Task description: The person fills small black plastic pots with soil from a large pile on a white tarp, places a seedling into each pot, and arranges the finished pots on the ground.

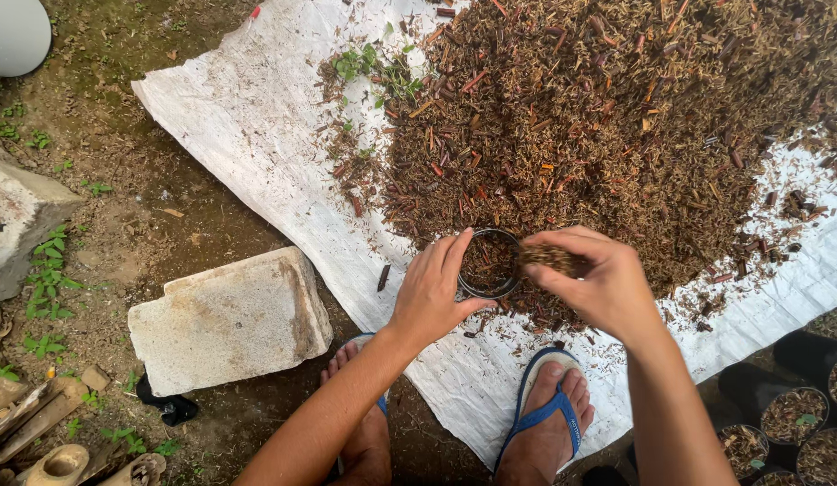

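Observation:
My left hand [432,292] grips the near-left side of a small round black pot [488,264], holding it upright at the edge of a big heap of brown husk and plant bits [607,126]. The pot is partly filled with the same brown stuff. My right hand [594,279] is closed around a handful of the brown mix [551,259], held just right of the pot's rim. The heap lies on a white woven sheet [256,117] spread over the ground.
A flat pale stone slab [229,319] lies left of my feet in blue sandals [549,414]. A rough rock [18,216] sits at far left. Several filled black pots [792,418] stand at bottom right. A few green sprouts [369,67] lie on the sheet.

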A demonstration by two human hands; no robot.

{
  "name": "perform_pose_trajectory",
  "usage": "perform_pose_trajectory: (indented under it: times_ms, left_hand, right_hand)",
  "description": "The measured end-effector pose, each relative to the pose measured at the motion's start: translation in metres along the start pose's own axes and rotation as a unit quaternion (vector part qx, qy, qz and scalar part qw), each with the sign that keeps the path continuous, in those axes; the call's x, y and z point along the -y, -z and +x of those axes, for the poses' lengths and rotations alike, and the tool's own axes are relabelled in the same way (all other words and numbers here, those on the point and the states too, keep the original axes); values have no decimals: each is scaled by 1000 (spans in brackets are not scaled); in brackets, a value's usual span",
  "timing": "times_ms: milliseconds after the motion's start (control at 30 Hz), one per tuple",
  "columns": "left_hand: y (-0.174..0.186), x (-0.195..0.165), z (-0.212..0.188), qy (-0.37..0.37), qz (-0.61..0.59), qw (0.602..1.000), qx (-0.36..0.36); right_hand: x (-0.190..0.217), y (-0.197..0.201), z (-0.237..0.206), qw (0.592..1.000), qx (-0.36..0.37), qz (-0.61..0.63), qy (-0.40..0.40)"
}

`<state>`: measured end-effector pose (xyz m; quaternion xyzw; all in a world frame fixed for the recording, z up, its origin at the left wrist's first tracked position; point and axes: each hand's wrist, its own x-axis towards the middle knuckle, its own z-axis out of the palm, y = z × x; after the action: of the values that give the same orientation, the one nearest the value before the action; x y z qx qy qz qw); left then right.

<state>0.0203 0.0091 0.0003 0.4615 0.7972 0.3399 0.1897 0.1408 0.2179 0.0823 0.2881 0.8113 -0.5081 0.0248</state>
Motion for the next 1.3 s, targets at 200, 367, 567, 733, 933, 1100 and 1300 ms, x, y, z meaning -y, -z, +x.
perform_pose_trajectory:
  times_ms: [200, 367, 567, 733, 933, 1100, 1300]
  left_hand:
    - [4, -5, 0, -1, -6, 1000, -19]
    - [4, -5, 0, -11, 4, 1000, -23]
    - [0, -14, 4, -25, 51, 998, -10]
    - [-2, -21, 2, -43, 81, 996, -4]
    - [-4, -11, 0, -22, 48, 998, -18]
    - [-7, -6, -4, -39, 30, 998, -33]
    - [-6, -9, -1, -43, 49, 997, -35]
  right_hand:
    - [32, -30, 7, 977, -15, -98, 189]
    - [19, -24, -10, 954, -31, -273, 121]
    - [-15, -56, -10, 927, -60, -365, 59]
    - [-38, -67, 0, 940, -34, -338, -23]
    - [-45, -7, -15, 994, -41, -87, -58]
    - [-48, 51, -32, 980, -104, 162, -40]
    - [-47, 16, -31, 937, -207, -280, 11]
